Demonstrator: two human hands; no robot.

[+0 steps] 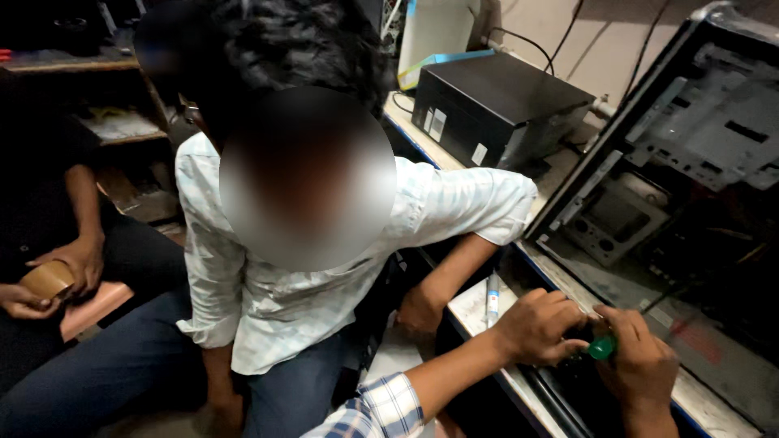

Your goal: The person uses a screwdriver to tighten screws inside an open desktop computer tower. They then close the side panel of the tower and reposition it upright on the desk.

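From the head camera, both of the person's hands meet at about four o'clock in the picture, over the lower edge of an opened computer case (698, 162) that lies tilted on a workbench (471, 304). The right hand (643, 363) is curled shut around a screwdriver with a glossy green handle (601, 348), of which only the rounded butt shows; its shaft is hidden, so its long axis can only be judged as pointing away from the wrist, toward one o'clock into the case. The left hand (538, 326), in a blue checked sleeve, sits touching it at nine o'clock, fingers bent and closed down on the dark case edge, steadying; whether it grips anything small cannot be told. The right hand is the nearer to the tool, the left to the bench. The case is grey sheet metal, matte, with punched slots and a boxy drive bay. A slim white tube (492, 296) lies on the bench just at ten o'clock from the left hand. At twelve o'clock stands a black box-shaped unit (495, 105). A co-worker in a pale striped shirt (268, 300) sits at nine o'clock; further left another person's hands hold a brown paper cup (47, 280)
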